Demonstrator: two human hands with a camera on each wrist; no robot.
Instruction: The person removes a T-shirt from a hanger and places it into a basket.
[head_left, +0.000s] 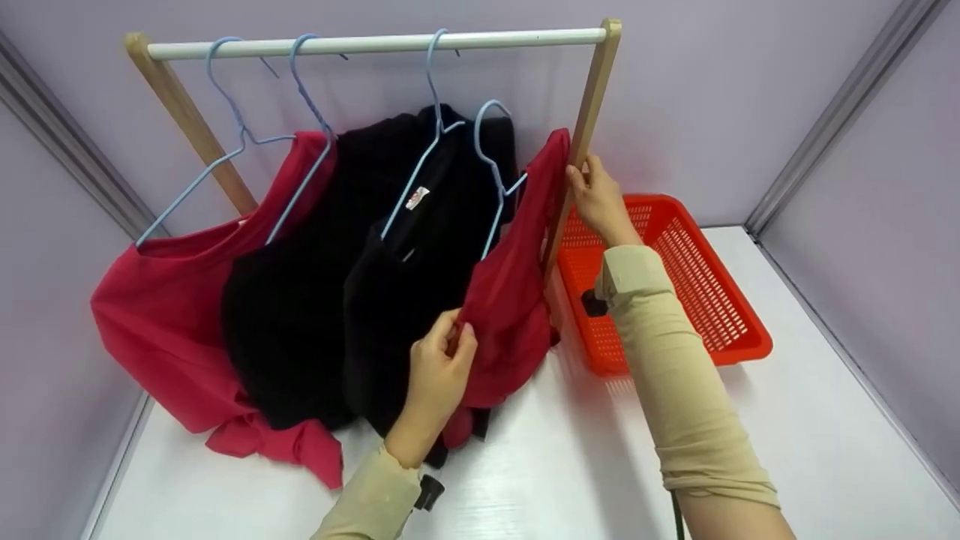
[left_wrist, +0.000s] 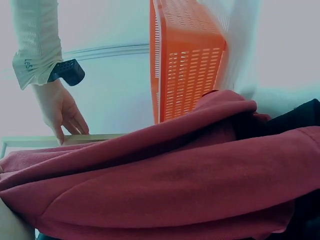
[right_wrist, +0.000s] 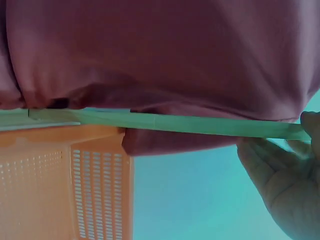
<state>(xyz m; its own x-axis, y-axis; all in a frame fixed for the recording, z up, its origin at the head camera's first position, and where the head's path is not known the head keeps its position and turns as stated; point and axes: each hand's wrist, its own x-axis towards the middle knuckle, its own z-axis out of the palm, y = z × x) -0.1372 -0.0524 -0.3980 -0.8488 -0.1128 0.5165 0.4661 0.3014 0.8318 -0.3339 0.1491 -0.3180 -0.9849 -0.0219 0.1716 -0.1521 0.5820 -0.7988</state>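
Observation:
The left hand (head_left: 439,367) pinches the edge of a red shirt (head_left: 506,330) between thumb and fingers. That shirt is on a light-blue hanger (head_left: 496,169) whose hook sits below the rack's white bar (head_left: 517,37), apart from it. With thumb and fingers on either side, the right hand (head_left: 600,199) holds the wooden post (head_left: 592,97) at the rack's right end; the right wrist view shows this post (right_wrist: 200,125) running to the hand (right_wrist: 290,175). Red cloth (left_wrist: 175,185) fills much of the left wrist view, hiding most of the left hand there.
Left of the held shirt hang two black garments (head_left: 409,300) (head_left: 300,315) and another red shirt (head_left: 172,315), on blue hangers hooked over the bar. An orange-red perforated basket (head_left: 712,292) stands right of the rack on the white table (head_left: 525,487). Grey-lilac walls enclose the table.

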